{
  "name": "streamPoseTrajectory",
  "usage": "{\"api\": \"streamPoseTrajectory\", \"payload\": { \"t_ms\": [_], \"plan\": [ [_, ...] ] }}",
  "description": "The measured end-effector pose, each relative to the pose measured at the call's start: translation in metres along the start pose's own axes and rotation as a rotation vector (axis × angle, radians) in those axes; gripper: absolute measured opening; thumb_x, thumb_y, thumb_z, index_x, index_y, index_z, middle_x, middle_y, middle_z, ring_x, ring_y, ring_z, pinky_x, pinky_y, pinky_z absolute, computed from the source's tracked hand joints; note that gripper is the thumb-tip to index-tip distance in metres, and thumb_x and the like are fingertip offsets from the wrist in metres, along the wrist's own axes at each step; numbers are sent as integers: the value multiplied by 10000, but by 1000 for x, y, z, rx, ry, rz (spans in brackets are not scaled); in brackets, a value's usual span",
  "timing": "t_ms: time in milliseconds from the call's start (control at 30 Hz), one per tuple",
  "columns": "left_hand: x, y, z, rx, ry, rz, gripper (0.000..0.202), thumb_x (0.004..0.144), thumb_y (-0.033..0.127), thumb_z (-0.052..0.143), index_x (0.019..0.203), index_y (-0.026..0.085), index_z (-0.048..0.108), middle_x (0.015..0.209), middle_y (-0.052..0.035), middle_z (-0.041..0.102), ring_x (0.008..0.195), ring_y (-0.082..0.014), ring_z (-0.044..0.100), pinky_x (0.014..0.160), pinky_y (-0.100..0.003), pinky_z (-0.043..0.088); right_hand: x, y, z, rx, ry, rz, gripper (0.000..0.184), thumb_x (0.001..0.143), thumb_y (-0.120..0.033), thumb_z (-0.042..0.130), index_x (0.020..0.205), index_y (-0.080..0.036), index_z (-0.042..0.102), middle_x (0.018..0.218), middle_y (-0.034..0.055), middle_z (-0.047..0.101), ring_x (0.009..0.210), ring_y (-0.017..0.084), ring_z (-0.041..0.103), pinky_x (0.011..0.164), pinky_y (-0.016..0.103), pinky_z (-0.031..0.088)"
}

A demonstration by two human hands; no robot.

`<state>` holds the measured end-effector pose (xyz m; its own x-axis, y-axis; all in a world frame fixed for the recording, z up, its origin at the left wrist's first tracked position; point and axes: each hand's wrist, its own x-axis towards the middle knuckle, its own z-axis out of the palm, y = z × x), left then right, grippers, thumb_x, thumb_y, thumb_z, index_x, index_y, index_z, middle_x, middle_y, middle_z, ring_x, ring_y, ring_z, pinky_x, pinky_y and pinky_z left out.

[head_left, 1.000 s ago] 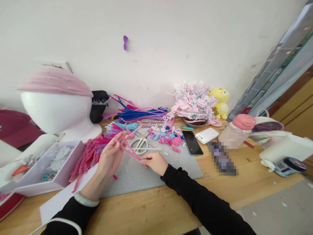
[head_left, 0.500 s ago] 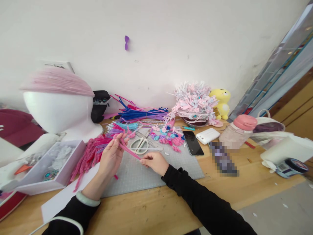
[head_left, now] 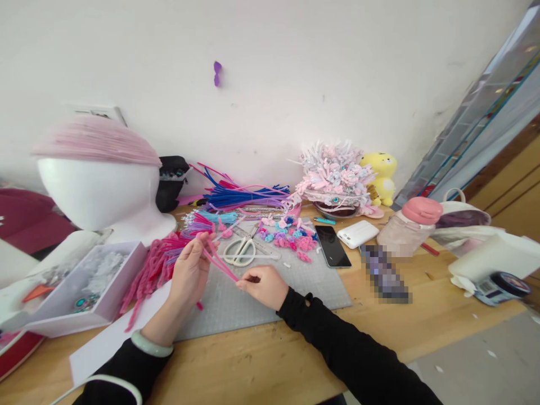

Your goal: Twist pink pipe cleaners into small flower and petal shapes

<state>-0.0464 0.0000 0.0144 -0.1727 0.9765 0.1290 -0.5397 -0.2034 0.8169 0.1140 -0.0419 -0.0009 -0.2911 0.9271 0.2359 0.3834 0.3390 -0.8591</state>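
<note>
A pink pipe cleaner [head_left: 220, 264], bent into a long narrow loop, stretches between my two hands above the grey cutting mat [head_left: 261, 309]. My left hand [head_left: 189, 273] is closed on its upper left end, palm turned inward. At the lower right end, my right hand [head_left: 266, 286] pinches it between thumb and fingertips. Just beyond the loop lie scissors [head_left: 239, 251] with pale handles. Pink twisted pipe cleaners [head_left: 145, 267] are heaped left of my left hand. Small coloured pipe-cleaner pieces [head_left: 295, 239] are scattered behind my right hand.
On the left stand a white mannequin head [head_left: 101, 194] and a lilac box [head_left: 133, 275] of beads. Blue pipe cleaners [head_left: 248, 197] lie along the wall. A decorated pink headpiece [head_left: 335, 177], phone [head_left: 333, 246], power bank [head_left: 358, 233] and pink-lidded jar [head_left: 409, 228] sit to the right.
My right hand has shifted slightly left and down with its end of the pipe cleaner. The loop's two strands now show further apart. My left hand stays nearly in place.
</note>
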Motion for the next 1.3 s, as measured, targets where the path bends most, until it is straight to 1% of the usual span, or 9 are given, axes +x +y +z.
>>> {"api": "streamPoseTrajectory", "payload": {
  "t_ms": [133,300,467,633,800,900,1100,1200,1300],
  "plan": [
    [-1,3,2,-24,-27,67,119,722,228,546,799,191,630,960,3,626,898,-124,551,849,-247,400,1,0,-1,-15,-2,7,180,692,-270,548,581,-139,600,495,-22,501,483,77,420,482,183,332],
    [-4,7,7,-23,-63,30,205,661,160,595,860,184,633,991,-25,616,957,-141,529,844,-215,397,2,0,-2,-7,-18,21,195,699,-282,545,563,-149,590,486,-24,487,481,81,419,475,187,330],
    [-3,8,8,-76,33,25,171,630,108,610,785,172,643,860,-15,646,841,-112,569,774,-188,435,1,2,0,-11,-18,6,198,700,-288,544,565,-151,588,490,-22,490,483,83,420,481,189,335],
    [0,9,4,-171,112,-37,82,674,105,571,716,136,634,771,-15,642,747,-87,581,734,-164,462,1,1,2,-16,-24,1,190,696,-286,547,567,-153,585,487,-26,488,477,81,415,472,186,326],
    [1,10,2,-240,179,-148,211,751,67,449,696,174,622,682,8,630,655,-68,578,652,-142,487,0,-2,3,-12,-25,-19,173,689,-266,547,563,-151,572,491,-29,485,475,79,414,474,186,322],
    [1,10,2,-288,213,-208,253,772,48,397,719,163,616,643,7,619,616,-62,574,628,-143,489,0,-2,3,-30,-23,-27,173,689,-262,549,558,-149,565,498,-27,493,480,79,419,483,185,326],
    [0,10,4,-309,189,-241,244,765,29,386,710,135,599,673,-9,622,607,-62,575,615,-148,489,0,3,3,-64,-27,-26,186,689,-269,554,540,-158,550,495,-29,496,476,78,422,481,183,333],
    [-2,11,4,-297,159,-251,182,751,62,435,699,142,590,692,-8,622,615,-68,577,624,-160,492,0,4,1,-50,-30,-6,181,684,-270,562,541,-160,549,491,-33,495,465,72,415,467,180,329],
    [-3,11,5,-273,133,-273,114,734,105,489,713,152,590,715,2,623,626,-73,580,636,-170,491,-1,3,0,-46,-65,19,192,674,-292,577,536,-160,551,482,-35,491,457,70,410,457,181,326]
  ]
}}
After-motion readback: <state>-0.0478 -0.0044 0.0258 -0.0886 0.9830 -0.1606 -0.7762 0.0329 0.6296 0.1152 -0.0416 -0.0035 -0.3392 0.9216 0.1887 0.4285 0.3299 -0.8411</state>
